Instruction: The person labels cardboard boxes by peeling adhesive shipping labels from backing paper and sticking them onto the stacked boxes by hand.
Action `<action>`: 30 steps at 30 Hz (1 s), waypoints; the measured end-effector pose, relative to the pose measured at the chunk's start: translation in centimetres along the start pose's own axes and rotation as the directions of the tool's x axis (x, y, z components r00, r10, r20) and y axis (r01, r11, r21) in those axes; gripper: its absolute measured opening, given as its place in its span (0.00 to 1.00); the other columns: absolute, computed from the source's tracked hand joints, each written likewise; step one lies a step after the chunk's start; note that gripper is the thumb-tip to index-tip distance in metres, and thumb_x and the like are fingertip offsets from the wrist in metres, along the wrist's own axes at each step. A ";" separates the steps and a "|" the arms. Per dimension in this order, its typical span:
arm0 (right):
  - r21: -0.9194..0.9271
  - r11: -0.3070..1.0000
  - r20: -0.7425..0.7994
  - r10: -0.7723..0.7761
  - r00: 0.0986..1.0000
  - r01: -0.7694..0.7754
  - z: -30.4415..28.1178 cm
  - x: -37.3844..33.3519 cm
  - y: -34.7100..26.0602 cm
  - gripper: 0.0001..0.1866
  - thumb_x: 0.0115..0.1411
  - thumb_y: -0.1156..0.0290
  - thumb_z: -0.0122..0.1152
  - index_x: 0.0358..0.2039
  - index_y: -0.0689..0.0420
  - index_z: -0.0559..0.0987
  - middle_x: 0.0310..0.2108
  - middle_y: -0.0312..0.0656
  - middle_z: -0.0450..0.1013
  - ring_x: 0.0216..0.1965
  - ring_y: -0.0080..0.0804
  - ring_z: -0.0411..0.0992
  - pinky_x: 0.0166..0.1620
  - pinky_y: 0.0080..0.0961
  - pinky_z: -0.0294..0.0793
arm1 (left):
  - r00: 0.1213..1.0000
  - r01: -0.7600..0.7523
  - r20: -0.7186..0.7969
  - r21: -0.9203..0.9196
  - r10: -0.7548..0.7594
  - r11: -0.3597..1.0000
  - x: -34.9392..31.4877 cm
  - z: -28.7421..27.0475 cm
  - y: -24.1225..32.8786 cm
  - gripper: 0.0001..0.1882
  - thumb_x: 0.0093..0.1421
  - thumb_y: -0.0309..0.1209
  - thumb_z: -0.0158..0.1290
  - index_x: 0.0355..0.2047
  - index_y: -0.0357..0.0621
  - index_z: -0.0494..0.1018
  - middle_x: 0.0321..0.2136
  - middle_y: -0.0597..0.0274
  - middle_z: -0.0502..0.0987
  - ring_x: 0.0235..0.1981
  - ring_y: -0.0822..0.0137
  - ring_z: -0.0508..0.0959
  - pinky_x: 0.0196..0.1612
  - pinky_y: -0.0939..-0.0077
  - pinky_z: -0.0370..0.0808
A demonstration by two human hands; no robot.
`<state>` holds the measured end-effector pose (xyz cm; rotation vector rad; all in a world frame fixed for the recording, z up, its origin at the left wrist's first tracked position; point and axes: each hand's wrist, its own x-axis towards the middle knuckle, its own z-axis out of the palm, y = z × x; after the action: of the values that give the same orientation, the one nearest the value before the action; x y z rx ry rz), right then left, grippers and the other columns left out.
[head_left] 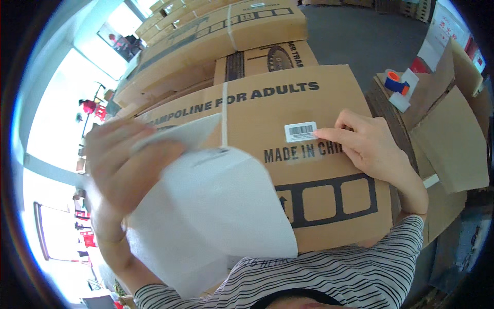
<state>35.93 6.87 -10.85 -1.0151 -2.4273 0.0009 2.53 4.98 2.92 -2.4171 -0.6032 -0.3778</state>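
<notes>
Centrally, a small white barcode label (300, 132) lies flat on the top face of a large brown carton (329, 108), its long axis running left to right, right end slightly higher, its bars standing upright to the wearer. The right hand (371, 145) touches the label's right end with an extended index finger, other fingers curled, grasping nothing visible. The left hand (128, 165), blurred, pinches a large white sheet (211, 221) that droops over the carton's near left side. Bold dark capitals are printed above and below the label, with black-framed squares nearer the wearer; a pale strap (225, 118) crosses the carton. Beyond are more strapped cartons (267, 33) and grey floor (342, 41); at right, a blue-and-orange tape dispenser (397, 83) beside an open box (453, 139); at left, bright windows (56, 98).
</notes>
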 end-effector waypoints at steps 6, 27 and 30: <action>0.255 0.967 -0.097 0.011 0.995 0.014 -0.4 0.5 -0.5 0.14 0.57 0.72 0.58 0.45 0.53 0.77 0.32 0.36 0.70 0.27 0.31 0.72 0.29 0.27 0.72 | 0.998 -0.003 0.062 -0.412 0.032 0.911 2.5 4.0 -1.1 0.14 0.35 0.31 0.63 0.25 0.41 0.77 0.17 0.62 0.76 0.18 0.62 0.78 0.24 0.73 0.74; 0.948 -0.060 0.318 0.187 0.929 -0.312 0.6 3.6 -2.7 0.13 0.59 0.77 0.60 0.38 0.57 0.64 0.26 0.35 0.68 0.17 0.15 0.64 0.16 0.12 0.62 | 0.912 0.404 0.303 -0.565 -0.275 0.719 1.9 5.7 -0.3 0.14 0.39 0.23 0.65 0.30 0.42 0.80 0.24 0.58 0.81 0.24 0.62 0.82 0.28 0.76 0.76; 0.948 0.024 0.311 0.144 0.939 -0.318 1.2 3.7 -2.2 0.14 0.58 0.76 0.61 0.37 0.57 0.64 0.27 0.35 0.69 0.19 0.16 0.66 0.20 0.15 0.64 | 0.926 0.372 0.287 -0.576 -0.246 0.728 2.5 6.4 -0.7 0.13 0.40 0.21 0.63 0.30 0.44 0.80 0.24 0.59 0.81 0.24 0.63 0.81 0.29 0.76 0.77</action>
<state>31.72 7.98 -9.86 -0.6113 -1.5129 1.7180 5.13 10.30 -0.68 -3.0148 -1.1317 -0.5586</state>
